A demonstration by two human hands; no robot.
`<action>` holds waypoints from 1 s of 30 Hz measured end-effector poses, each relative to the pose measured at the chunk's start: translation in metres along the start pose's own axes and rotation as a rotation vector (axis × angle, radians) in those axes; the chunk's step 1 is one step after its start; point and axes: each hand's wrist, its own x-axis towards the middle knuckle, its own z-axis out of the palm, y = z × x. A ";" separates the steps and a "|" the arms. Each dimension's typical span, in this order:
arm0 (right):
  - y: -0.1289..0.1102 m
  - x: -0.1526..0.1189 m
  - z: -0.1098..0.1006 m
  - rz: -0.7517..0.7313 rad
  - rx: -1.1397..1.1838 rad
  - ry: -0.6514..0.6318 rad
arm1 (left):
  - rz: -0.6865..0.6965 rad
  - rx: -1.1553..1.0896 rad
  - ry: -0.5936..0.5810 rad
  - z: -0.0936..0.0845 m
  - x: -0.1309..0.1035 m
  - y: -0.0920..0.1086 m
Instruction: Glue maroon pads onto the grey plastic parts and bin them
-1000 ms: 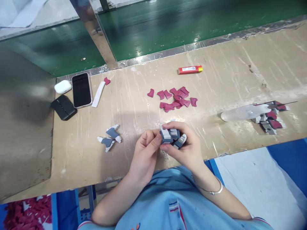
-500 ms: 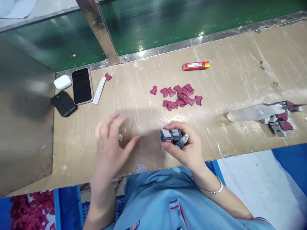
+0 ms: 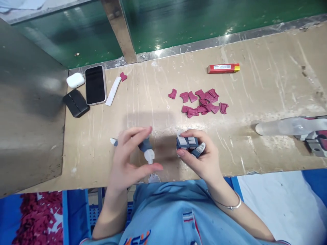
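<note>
Pieces in maroon (image 3: 213, 108) lie between red box (image 3: 221, 68) and held blue-grey parts (image 3: 187, 143).

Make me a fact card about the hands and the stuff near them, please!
Right hand: holding small blue and grey pieces
Left hand: curved around one blue and white piece; can't tell if it's gripped
Beyond the hands: a scatter of dark red pieces, some overlapping
Far left: phone, between a white case and a white strip; black case nearby
Right side: clear bottle lying down
Bracelet: on the right wrist
</note>
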 end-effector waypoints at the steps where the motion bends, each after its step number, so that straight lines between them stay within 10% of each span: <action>1: 0.001 -0.001 0.000 -0.013 -0.013 -0.001 | 0.000 -0.046 -0.012 0.004 0.002 0.001; 11: 0.001 -0.003 0.004 -0.074 -0.001 0.008 | -0.379 -0.323 -0.030 0.023 0.013 0.019; 22: 0.002 -0.004 0.005 -0.102 0.027 -0.006 | -0.171 -0.260 0.060 0.033 -0.006 0.013; 30: 0.001 -0.004 0.003 -0.046 -0.057 0.016 | -0.939 -1.074 0.042 0.026 0.015 0.027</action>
